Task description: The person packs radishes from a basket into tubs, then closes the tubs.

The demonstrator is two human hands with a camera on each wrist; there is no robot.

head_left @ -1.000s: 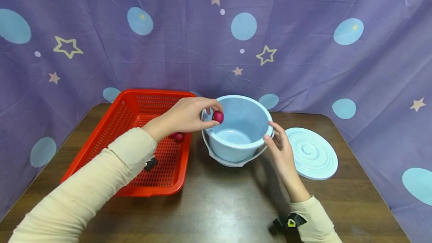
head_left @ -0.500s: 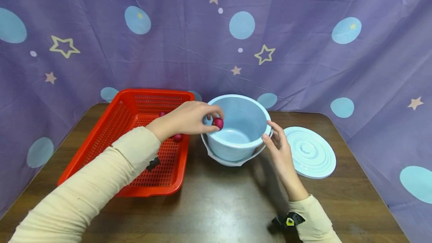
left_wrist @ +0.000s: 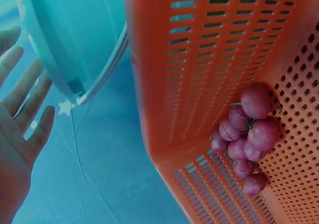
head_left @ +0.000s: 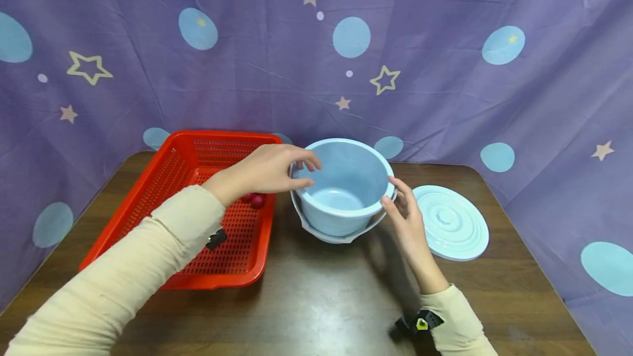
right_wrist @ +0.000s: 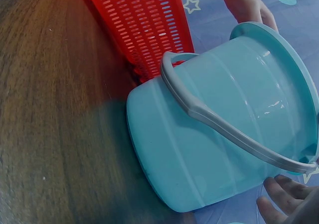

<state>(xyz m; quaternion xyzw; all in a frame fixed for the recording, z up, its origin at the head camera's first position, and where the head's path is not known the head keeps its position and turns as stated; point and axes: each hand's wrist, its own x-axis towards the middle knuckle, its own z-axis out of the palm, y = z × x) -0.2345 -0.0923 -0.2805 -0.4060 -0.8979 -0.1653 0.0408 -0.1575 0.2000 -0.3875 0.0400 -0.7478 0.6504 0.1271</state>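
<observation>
My left hand [head_left: 269,170] is over the left rim of a light blue bucket [head_left: 332,225], its fingers spread and nothing between them. My right hand [head_left: 406,218] holds the bucket's right rim with thumb and fingers. The bucket stands upright, and the part of its floor that shows is bare; its near inside wall is hidden. A bunch of small red radishes [left_wrist: 251,134] lies in the red plastic basket [head_left: 270,235] left of the bucket; my left arm covers most of them in the head view.
A round light blue lid [head_left: 447,223] lies on the wooden table [head_left: 316,312] to the right of the bucket. The bucket's grey handle [right_wrist: 214,122] hangs down at its front. A purple patterned curtain [head_left: 277,43] hangs right behind the table.
The radish my left fingertips pinched is let go and is out of sight. My left fingers have spread and lifted slightly over the rim. The right hand stays on the bucket.
</observation>
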